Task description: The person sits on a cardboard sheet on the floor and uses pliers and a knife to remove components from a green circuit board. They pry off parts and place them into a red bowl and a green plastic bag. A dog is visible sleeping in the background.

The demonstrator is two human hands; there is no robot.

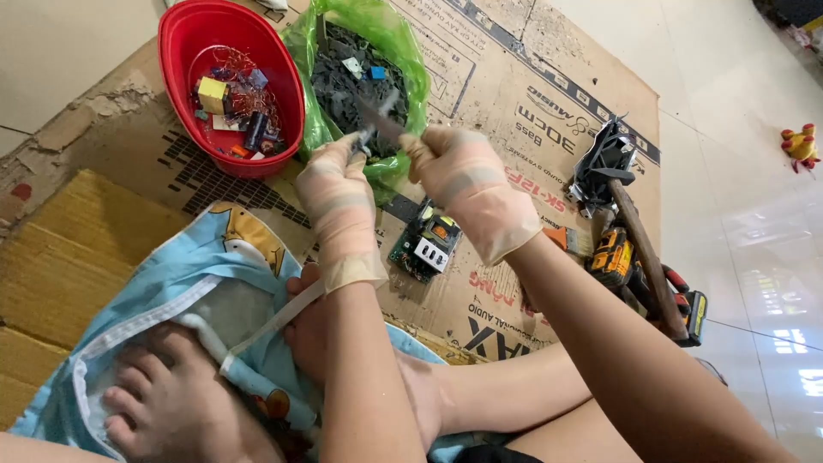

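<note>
Small grey part (pixel 377 120), thin and blurred, sits pinched between both hands just above the green bag; looks like a metal or plastic scrap, can't tell which. Left hand (pixel 343 201) in a pale latex glove, fingers closed on the lower end of the part, possibly with a small tool, too blurred to say. Right hand (pixel 467 184) also gloved, fingers curled shut on the other end of the part, thumb side toward the left hand, the two nearly touching. Green plastic bag (pixel 403 51) right behind the hands, open at the top, filled with dark grey scraps plus a couple of small blue and pale bits. Red oval basin (pixel 184 34) just beside the bag on its left, holding copper wire tangles, a yellow block, and small dark components. Green circuit board (pixel 424 244) lies below the hands on flattened cardboard (pixel 523 94) spread over the tiled floor (pixel 746 197). To the right on the cardboard: a black bracket-like metal piece (pixel 604 163), a wooden-handled hammer (pixel 643 257) laid across a yellow-and-black power tool (pixel 613 257). Small yellow and red toy (pixel 801 146) far right on the floor. Blue printed cushion (pixel 197 274) under the person's bare foot (pixel 163 394) at lower left, woven mat (pixel 60 257) beside it.
</note>
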